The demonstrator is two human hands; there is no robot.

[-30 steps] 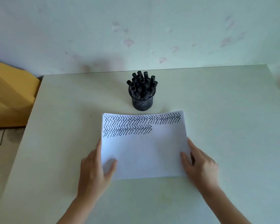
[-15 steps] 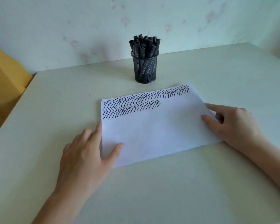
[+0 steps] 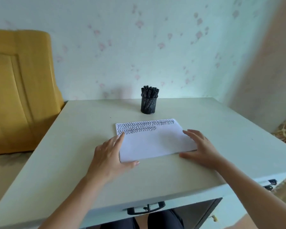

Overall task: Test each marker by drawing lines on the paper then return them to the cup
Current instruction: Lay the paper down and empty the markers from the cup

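Flat-fingered grip of both hands (image 3: 108, 153) (image 3: 202, 148) flanking paper (image 3: 153, 142); cup (image 3: 148, 104) beyond

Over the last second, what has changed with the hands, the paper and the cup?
The view tilted up and pulled back. The left hand slid from the paper's near-left corner up along its left edge; the right hand opened from loosely curled to flat at the right edge. Neither hand took hold of anything. The markers all stayed in the cup, and the drawn rows are unchanged.
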